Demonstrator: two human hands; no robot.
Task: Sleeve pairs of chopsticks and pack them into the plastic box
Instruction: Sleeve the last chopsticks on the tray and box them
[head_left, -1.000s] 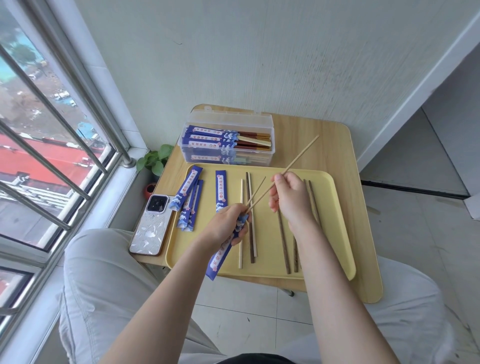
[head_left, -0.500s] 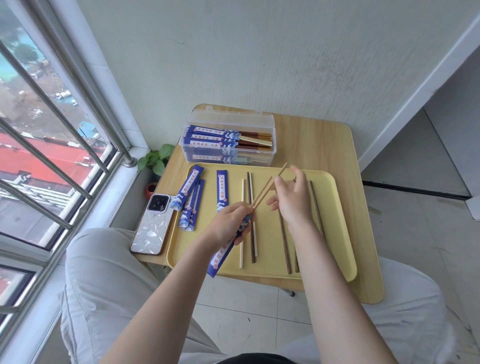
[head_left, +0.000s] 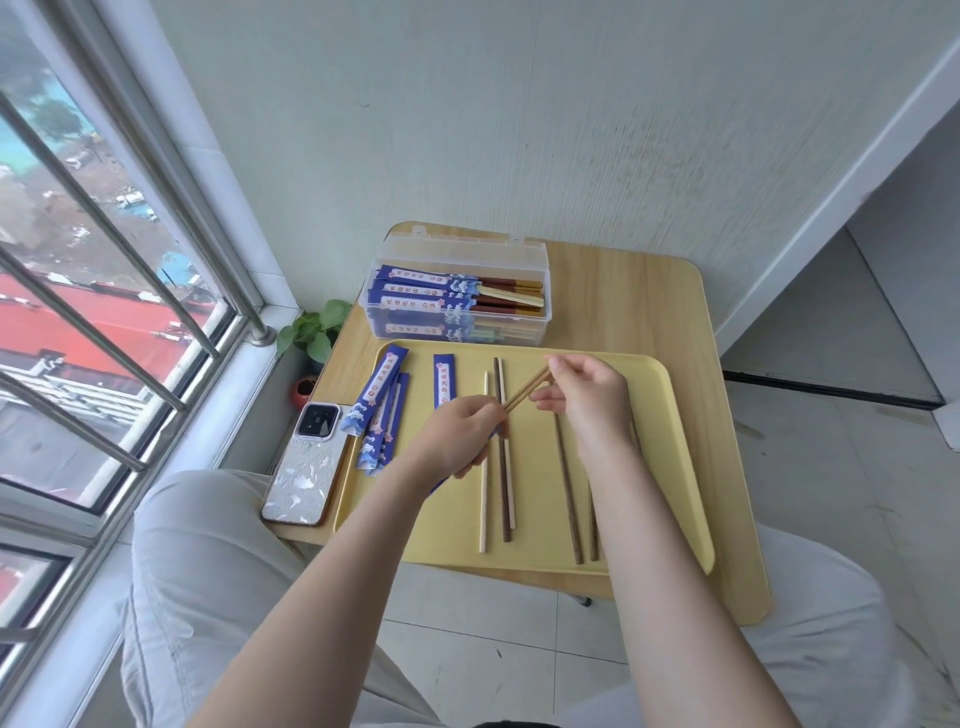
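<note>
Over yellow tray, both hands seemingly sleeve chopsticks.

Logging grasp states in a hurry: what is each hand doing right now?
Left hand: closed around a blue sleeve, mostly hidden under it.
Right hand: pinching the pair of chopsticks at its upper end, feeding it toward the left hand.

Blue sleeves on the tray and in the box, e.g. sleeve, carry a white column of Chinese characters with small flower marks, too small to read; no other text legible.
</note>
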